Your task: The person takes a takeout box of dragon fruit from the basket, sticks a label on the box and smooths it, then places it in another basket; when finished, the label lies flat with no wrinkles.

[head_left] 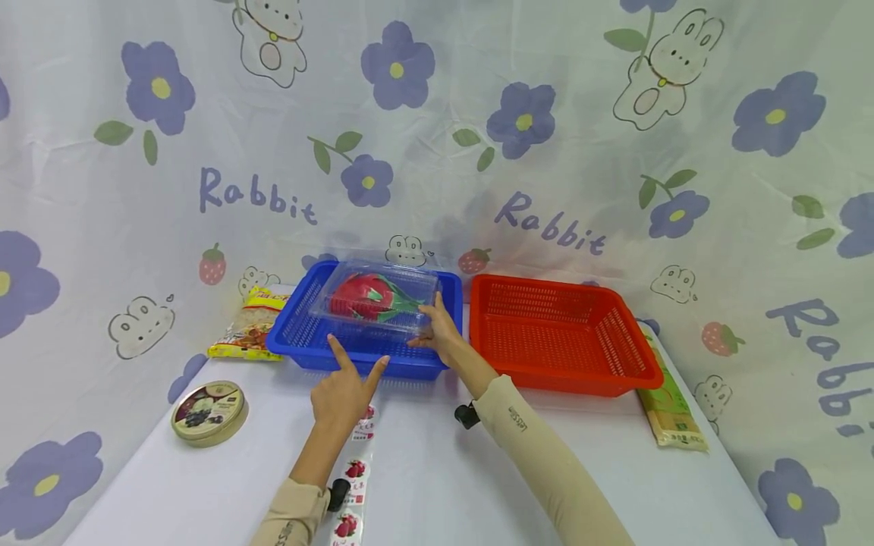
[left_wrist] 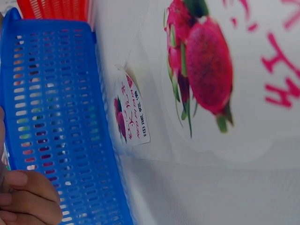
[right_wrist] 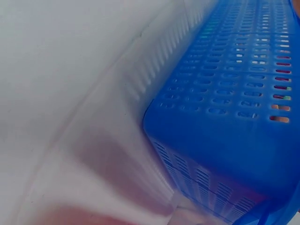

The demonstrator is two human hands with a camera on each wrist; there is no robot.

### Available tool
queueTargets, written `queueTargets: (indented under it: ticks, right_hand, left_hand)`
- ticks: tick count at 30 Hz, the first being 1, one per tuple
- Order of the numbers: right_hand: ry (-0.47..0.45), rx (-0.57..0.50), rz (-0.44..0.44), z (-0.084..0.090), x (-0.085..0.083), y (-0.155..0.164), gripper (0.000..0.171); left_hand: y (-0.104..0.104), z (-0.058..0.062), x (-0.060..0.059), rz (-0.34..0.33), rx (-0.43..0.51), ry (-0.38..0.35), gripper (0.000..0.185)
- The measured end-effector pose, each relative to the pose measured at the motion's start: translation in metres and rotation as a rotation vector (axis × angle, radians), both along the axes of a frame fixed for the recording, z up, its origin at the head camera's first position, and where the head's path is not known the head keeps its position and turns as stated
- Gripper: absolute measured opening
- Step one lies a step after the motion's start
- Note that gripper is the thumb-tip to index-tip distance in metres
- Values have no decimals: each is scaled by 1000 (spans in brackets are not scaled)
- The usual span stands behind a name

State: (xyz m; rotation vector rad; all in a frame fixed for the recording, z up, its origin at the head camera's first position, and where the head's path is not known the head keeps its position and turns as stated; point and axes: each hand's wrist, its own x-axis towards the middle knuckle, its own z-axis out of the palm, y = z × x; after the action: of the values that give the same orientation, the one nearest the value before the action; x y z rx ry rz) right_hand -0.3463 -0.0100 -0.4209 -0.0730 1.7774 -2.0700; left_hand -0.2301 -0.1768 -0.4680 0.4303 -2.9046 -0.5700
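A clear plastic box (head_left: 321, 303) with a red and green dragon fruit (head_left: 365, 296) inside lies over the blue basket (head_left: 290, 350). My right hand (head_left: 440, 334) grips the box at its right end. Just in front of the basket is my left hand (head_left: 341, 394), thumb and index finger extended, holding nothing that shows. Its other fingers (left_wrist: 33, 197) are curled in the left wrist view. Below that hand runs a strip of dragon fruit labels (head_left: 355, 470) on the table. The right wrist view shows the blue basket's corner (right_wrist: 211, 126), with the right hand mostly out of frame.
To the right stands a red basket (head_left: 546, 341), with a green and tan packet (head_left: 672, 409) beside it. On the left are a yellow food bag (head_left: 253, 326) and a round tin (head_left: 208, 413). A printed curtain (head_left: 437, 174) hangs behind the white table (head_left: 423, 485).
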Motion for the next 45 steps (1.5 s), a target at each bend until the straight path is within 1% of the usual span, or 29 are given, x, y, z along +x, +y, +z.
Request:
queueTargets:
  ticks: [7, 14, 22, 38, 45]
  right_hand:
    - [8, 6, -7, -1, 0, 3, 77]
    - [29, 21, -5, 4, 6, 5, 76]
    - [30, -3, -9, 4, 9, 7, 75]
    - [46, 12, -12, 5, 16, 12, 73]
    - [51, 0, -16, 7, 19, 15, 74]
  left_hand:
    - [0, -2, -1, -5, 5, 2, 119]
    - [-1, -3, -2, -4, -6, 4, 119]
    - [-1, -5, -2, 3, -7, 22, 119]
    - [-2, -5, -1, 6, 3, -12, 119]
    - [-1, -6, -1, -1, 3, 12, 119]
